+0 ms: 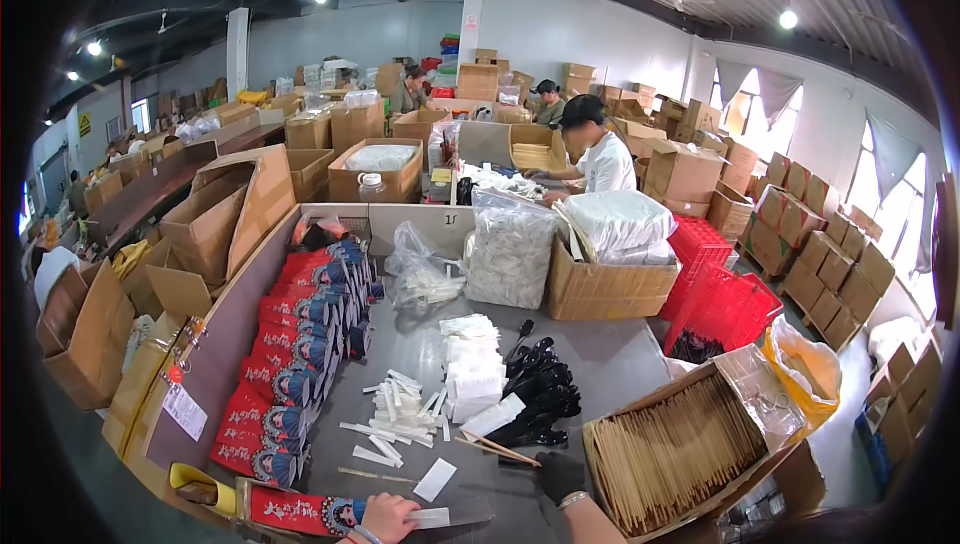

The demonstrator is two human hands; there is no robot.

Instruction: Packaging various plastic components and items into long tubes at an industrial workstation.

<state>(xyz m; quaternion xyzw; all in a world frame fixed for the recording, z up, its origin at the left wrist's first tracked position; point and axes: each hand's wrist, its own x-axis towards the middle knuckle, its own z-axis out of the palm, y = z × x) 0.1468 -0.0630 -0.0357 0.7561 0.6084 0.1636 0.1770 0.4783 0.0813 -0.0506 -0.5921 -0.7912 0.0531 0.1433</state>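
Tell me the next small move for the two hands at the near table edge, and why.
Probably slide the chopsticks into the red sleeve. The right hand, in a black glove, is at the chopsticks' near end; the left hand rests on the sleeve beside a white packet. Whether either grip is closed cannot be told.

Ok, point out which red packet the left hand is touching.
The one lying flat at the table's near edge, under the left hand. It lies apart from the overlapping row of red packets along the left side.
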